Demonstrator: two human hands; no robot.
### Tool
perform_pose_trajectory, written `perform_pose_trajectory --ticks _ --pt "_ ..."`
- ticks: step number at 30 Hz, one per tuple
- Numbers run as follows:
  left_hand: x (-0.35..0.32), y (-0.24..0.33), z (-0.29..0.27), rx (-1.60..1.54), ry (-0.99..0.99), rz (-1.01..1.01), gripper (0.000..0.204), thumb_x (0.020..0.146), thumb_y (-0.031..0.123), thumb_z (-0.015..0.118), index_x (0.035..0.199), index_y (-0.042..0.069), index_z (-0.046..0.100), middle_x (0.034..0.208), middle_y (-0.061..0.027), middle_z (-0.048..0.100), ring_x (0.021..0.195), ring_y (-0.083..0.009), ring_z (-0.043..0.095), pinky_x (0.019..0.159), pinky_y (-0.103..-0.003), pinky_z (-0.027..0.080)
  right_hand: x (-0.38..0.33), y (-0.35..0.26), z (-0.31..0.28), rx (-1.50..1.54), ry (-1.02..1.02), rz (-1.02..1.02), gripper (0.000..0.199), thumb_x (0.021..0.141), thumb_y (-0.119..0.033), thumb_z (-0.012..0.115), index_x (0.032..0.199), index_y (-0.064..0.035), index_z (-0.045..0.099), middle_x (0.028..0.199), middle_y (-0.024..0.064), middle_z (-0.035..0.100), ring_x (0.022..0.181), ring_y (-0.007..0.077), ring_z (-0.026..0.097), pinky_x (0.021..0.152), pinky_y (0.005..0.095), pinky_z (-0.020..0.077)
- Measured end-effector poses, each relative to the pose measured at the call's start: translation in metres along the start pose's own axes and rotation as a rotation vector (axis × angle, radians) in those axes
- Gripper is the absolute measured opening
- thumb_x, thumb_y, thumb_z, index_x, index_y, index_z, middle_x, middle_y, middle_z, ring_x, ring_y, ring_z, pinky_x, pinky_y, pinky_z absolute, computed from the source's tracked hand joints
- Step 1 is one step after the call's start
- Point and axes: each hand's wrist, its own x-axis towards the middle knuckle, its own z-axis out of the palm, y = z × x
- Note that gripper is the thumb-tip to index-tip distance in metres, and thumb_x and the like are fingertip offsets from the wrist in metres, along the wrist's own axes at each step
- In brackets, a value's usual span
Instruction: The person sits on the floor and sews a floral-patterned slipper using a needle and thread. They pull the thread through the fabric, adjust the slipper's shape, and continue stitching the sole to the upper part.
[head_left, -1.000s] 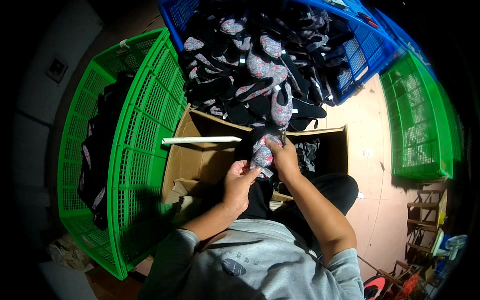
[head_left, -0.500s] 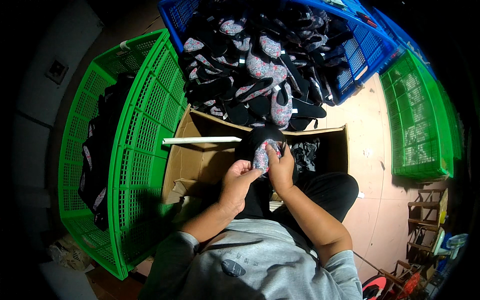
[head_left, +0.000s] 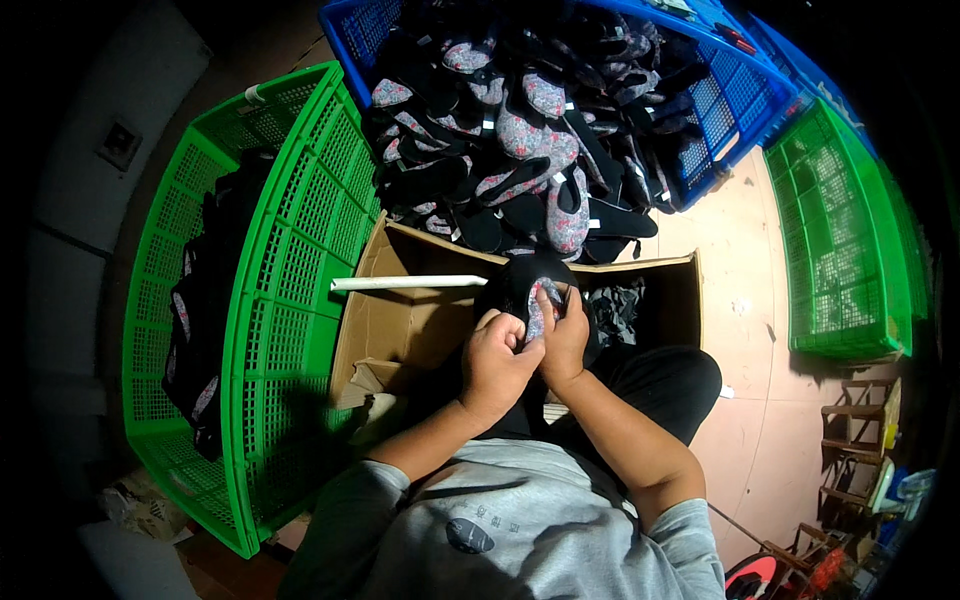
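Between my hands is a grey slipper with a red-and-grey floral pattern, held over a dark rounded form above the cardboard box. My right hand grips its right side, thumb pressed on the patterned fabric. Curled against the slipper's lower left edge, my left hand has its fingers bent in and its thumb side touching the fabric. My fingers cover much of the slipper. Beyond the box lies a large heap of similar floral slippers with black soles.
A blue crate surrounds the heap. At left stands a green crate with dark slippers inside; another green crate is at right. A white tube crosses the box. Crumpled dark paper lies inside it. Wooden racks stand lower right.
My left hand has rolled over, its fingers now curled and its back turned up. The slipper has turned, showing a narrower patterned side. My right hand keeps its grip.
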Motion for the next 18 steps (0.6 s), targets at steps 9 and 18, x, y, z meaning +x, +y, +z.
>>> perform_pose_trajectory --ticks 9,18 --pt "0.0 -0.006 -0.001 -0.033 -0.022 -0.035 0.019 0.074 0.003 0.073 0.075 0.001 0.054 0.071 -0.0014 0.046 0.062 -0.0095 0.041 0.056 -0.025 0.038 -0.004 -0.001 -0.005 -0.001 0.049 -0.028 0.025 0.091 -0.022 0.064 0.102 -0.0007 0.057 0.087 0.023 0.066 0.079 0.0409 0.065 0.068 0.0437 0.05" --pt "0.002 0.005 0.0 0.189 0.051 0.208 0.02 0.067 -0.003 0.065 0.077 0.002 0.049 0.077 -0.0103 0.047 0.068 -0.0256 0.047 0.063 -0.035 0.041 -0.026 -0.011 -0.015 0.243 -0.004 0.037 0.027 0.094 -0.021 0.058 0.108 0.0016 0.054 0.092 0.0211 0.064 0.083 0.0333 0.063 0.073 0.0396 0.0486"
